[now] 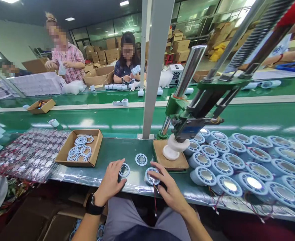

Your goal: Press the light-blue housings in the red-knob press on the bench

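Observation:
My left hand (112,180), with a black watch at the wrist, is open, fingers stretched and thumb apart. Its fingertips reach the left edge of a light-blue plastic ring (128,170) lying on the bench. My right hand (169,189) has its fingers over the top and right side of a light-blue round housing (149,177), its thumb near the front. Red and dark wires (155,201) hang from that housing past the bench edge. Another light-blue ring (137,159) lies flat between and beyond my hands. The fingers partly cover the housing's top.
A green press with a white round pad (179,144) stands at right over a wooden base (162,164). Right of it are many wired blue housings (229,185). A cardboard box (98,147) of rings sits left, beside plastic-covered parts (29,150). Co-workers sit across the green conveyor (107,117).

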Available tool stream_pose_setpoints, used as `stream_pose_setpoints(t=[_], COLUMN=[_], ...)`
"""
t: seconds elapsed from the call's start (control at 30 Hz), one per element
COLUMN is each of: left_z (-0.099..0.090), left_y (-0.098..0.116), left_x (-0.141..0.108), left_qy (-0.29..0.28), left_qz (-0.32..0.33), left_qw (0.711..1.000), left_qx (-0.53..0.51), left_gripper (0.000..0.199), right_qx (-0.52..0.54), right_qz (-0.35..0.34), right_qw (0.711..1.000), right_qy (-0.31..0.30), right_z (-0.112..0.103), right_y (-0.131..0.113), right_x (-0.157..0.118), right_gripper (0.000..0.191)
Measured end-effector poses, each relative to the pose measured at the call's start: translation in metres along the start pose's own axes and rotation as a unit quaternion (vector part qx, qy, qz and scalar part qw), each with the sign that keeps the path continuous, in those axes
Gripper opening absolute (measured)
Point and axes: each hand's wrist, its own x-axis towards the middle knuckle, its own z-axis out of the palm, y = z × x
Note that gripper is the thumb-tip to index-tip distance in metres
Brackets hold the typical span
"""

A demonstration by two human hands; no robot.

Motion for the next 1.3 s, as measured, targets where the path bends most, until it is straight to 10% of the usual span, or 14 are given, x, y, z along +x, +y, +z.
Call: stream_pose_setpoints(t=[0.23, 0.57, 1.0, 1.17, 1.3], left_z=[0.003, 0.028, 0.058, 0.06, 0.037], left_y=[0.001, 0.085, 0.081, 0.08, 0.094], left_x=[0.008, 0.028, 0.016, 0.014, 0.041], left_qy=[0.053, 0.053, 0.078, 0.056, 0.051], left_qz=[-0.038, -0.039, -0.068, -0.129, -0.146], left_qw=[0.997, 0.983, 0.964, 0.953, 0.949], left_qx=[-0.031, -0.17, -0.245, -0.269, -0.274], left_gripper=[0.05, 0.068, 0.063, 0.059, 0.057], right_qx=[-0.015, 0.006, -0.073, -0.186, -0.261], right_qz=[0.061, 0.058, 0.023, -0.055, -0.161], right_qw=[0.988, 0.981, 0.988, 0.981, 0.929], right_qy=[0.14, 0.184, 0.132, 0.029, 0.209], right_z=[0.034, 0.068, 0.062, -0.002, -0.126], right_y=[-0.004, 0.001, -0.001, -0.018, -0.092], right_x=[0.003, 0.012, 0.01, 0.015, 0.057], right_gripper=[0.053, 0.066, 0.062, 0.072, 0.056])
